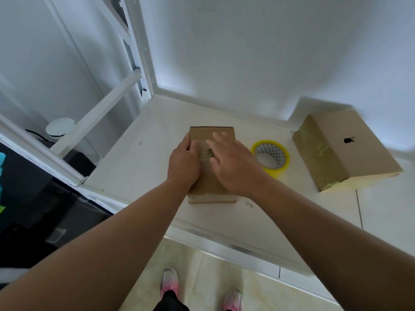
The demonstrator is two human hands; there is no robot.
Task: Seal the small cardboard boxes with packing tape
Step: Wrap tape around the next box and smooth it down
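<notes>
Left hand point(184, 163) is gripping the 9 o'clock edge of the small brown cardboard box point(212, 134); right hand point(233, 167), fingers straight, is pressing its top; yellow tape roll point(278, 169) lying at 3 o'clock.

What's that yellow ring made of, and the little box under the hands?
The yellow ring looks like see-through yellowish plastic tape, shiny, wound on a patterned core that is probably cardboard. The small box looks like plain brown cardboard: dull, no shine, with folded edges.

Home interior: tiled ledge point(157, 167), white wall point(269, 52).
</notes>
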